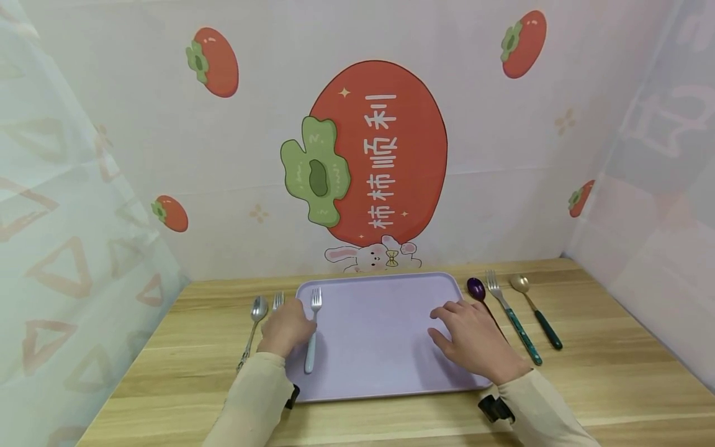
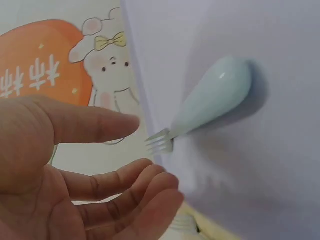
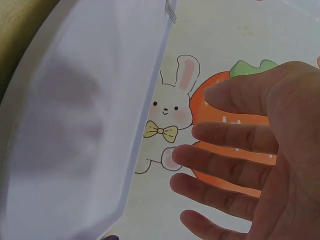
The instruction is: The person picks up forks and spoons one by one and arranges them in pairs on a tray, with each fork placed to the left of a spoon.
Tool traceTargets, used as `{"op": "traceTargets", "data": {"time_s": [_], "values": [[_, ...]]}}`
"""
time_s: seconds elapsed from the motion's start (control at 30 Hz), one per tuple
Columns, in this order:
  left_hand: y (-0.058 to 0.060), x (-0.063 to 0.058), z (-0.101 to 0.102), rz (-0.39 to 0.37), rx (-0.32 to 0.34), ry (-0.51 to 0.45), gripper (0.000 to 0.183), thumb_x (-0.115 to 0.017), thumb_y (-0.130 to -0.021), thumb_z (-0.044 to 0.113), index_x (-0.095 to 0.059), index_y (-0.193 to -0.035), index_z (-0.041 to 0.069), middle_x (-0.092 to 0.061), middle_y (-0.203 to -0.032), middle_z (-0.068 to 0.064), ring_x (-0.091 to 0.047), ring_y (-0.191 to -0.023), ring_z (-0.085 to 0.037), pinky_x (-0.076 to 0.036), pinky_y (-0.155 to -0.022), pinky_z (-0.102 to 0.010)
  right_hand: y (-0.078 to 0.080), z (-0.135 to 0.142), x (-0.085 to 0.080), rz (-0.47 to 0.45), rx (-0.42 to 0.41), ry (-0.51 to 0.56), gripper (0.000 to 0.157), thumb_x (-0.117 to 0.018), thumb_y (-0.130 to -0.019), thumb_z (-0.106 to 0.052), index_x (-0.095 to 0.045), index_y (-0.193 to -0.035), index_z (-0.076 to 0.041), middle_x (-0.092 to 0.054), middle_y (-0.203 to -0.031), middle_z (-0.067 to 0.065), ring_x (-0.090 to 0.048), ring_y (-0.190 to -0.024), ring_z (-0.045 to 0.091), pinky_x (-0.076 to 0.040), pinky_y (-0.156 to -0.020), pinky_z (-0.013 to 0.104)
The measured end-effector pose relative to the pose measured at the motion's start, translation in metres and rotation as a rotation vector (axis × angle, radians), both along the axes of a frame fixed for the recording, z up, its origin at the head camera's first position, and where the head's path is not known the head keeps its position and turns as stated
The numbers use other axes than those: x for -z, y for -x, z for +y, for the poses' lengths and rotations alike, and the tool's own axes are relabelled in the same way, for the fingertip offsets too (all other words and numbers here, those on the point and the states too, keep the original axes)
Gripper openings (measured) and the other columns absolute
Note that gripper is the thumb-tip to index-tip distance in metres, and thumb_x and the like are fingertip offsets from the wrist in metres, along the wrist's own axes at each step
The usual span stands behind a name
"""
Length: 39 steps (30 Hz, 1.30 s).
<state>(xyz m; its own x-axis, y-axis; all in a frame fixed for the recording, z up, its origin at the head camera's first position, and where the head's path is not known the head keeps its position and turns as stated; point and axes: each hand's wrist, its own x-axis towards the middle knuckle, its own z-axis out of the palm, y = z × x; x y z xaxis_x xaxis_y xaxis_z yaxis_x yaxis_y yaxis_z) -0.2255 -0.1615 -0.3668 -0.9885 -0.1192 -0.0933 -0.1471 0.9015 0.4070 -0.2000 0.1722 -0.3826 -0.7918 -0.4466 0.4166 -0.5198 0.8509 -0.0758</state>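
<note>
The pale-blue-handled fork (image 1: 310, 349) is laid on the left part of the lilac tray (image 1: 380, 335). Near it the left hand (image 1: 287, 326) is held with thumb and fingers parted, nothing gripped; the right hand (image 1: 472, 338) is spread over the tray's right side. Cutlery arranging seems in hand; for the second fork (image 1: 278, 300) on the bench (image 1: 167, 360), a handle pinch would be called for.

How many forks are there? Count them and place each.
3: a pale-handled fork on the tray, a green-handled fork right of it, and a third fork left of it, partly hidden behind the left hand.
</note>
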Motion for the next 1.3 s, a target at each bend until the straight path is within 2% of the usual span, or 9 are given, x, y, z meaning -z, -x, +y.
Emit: {"op": "traceTargets", "data": {"time_s": [0.17,0.37,0.5,0.63,0.8,1.1,1.3], "values": [[-0.004,-0.007,-0.012,0.061,-0.002,-0.019,0.022,-0.066,-0.089,0.019,-0.058,-0.077,0.004,-0.056,-0.069,-0.008,-0.054,-0.063,-0.024,-0.044,-0.057,-0.042,0.001,0.001,0.001,-0.031,0.011,-0.001,0.022,-0.077,-0.089,-0.025,-0.073,-0.104,-0.009,-0.072,-0.103,0.006,-0.067,-0.097,0.029,-0.046,-0.093,0.055],[-0.004,-0.007,-0.033,0.070,-0.055,-0.045,0.018,-0.062,-0.092,0.021,-0.061,-0.083,0.005,-0.061,-0.080,-0.010,-0.057,-0.077,-0.030,-0.046,-0.069,-0.054,0.003,0.003,0.003,-0.043,0.008,0.006,0.022,-0.077,-0.089,-0.024,-0.073,-0.104,-0.008,-0.072,-0.104,0.007,-0.067,-0.098,0.029,-0.048,-0.091,0.054],[-0.004,-0.006,-0.047,0.049,-0.089,-0.062,0.020,-0.058,-0.092,0.021,-0.057,-0.077,0.008,-0.058,-0.076,-0.009,-0.055,-0.074,-0.029,-0.044,-0.070,-0.051,0.004,0.004,0.003,-0.036,0.004,0.008,0.022,-0.077,-0.088,-0.024,-0.074,-0.104,-0.008,-0.072,-0.104,0.007,-0.068,-0.096,0.029,-0.050,-0.089,0.053],[-0.008,-0.005,-0.059,0.055,-0.095,-0.081,0.018,-0.057,-0.092,0.019,-0.053,-0.077,0.009,-0.054,-0.071,-0.006,-0.051,-0.066,-0.025,-0.040,-0.063,-0.044,0.003,0.003,0.002,-0.035,-0.002,0.013,0.022,-0.077,-0.088,-0.024,-0.074,-0.103,-0.008,-0.072,-0.103,0.007,-0.068,-0.095,0.029,-0.050,-0.089,0.053],[-0.011,-0.002,-0.070,0.047,-0.103,-0.083,0.027,-0.060,-0.092,0.022,-0.048,-0.070,0.012,-0.049,-0.067,-0.005,-0.046,-0.061,-0.022,-0.037,-0.058,-0.039,0.003,0.003,0.002,-0.020,-0.011,0.014,0.021,-0.077,-0.088,-0.023,-0.073,-0.103,-0.008,-0.072,-0.102,0.006,-0.068,-0.093,0.028,-0.050,-0.087,0.052],[-0.013,-0.003,-0.084,0.046,-0.129,-0.083,0.019,-0.059,-0.088,0.019,-0.053,-0.072,0.011,-0.054,-0.070,-0.007,-0.051,-0.065,-0.026,-0.040,-0.061,-0.044,0.001,0.002,0.000,-0.041,0.000,0.014,0.022,-0.077,-0.088,-0.023,-0.073,-0.104,-0.007,-0.072,-0.103,0.007,-0.067,-0.096,0.030,-0.050,-0.089,0.053],[-0.015,-0.004,-0.092,0.034,-0.133,-0.081,0.022,-0.059,-0.094,0.026,-0.062,-0.084,0.006,-0.060,-0.077,-0.009,-0.056,-0.070,-0.028,-0.042,-0.065,-0.047,0.001,0.001,0.000,-0.044,0.006,0.013,0.022,-0.077,-0.089,-0.023,-0.073,-0.103,-0.008,-0.072,-0.103,0.007,-0.067,-0.096,0.030,-0.050,-0.089,0.053]]}}
